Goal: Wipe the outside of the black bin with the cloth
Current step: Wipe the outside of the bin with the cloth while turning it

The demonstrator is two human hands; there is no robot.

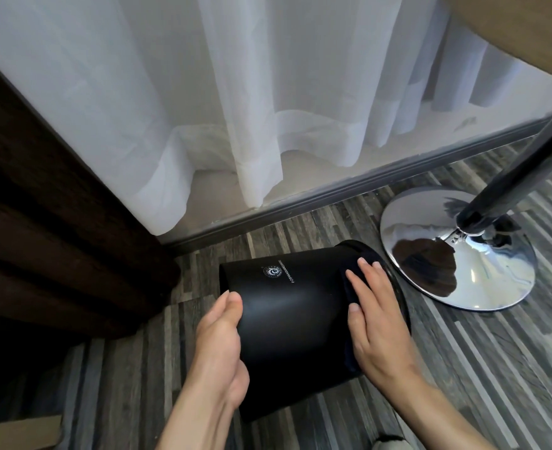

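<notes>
Left hand (pixel 217 345) cups base of tipped black bin (pixel 287 306); right hand (pixel 373 316) spread flat, pressing cloth (pixel 349 300) near rim

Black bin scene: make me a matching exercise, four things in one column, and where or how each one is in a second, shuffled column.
Things:
1. bin
2. cloth
3. left hand
4. curtain

States:
A. hanging down to the floor
B. gripping the bin's base end
C. tipped on its side
D. pressed under the right hand near the bin's rim

Pairs: 1-C, 2-D, 3-B, 4-A
</notes>
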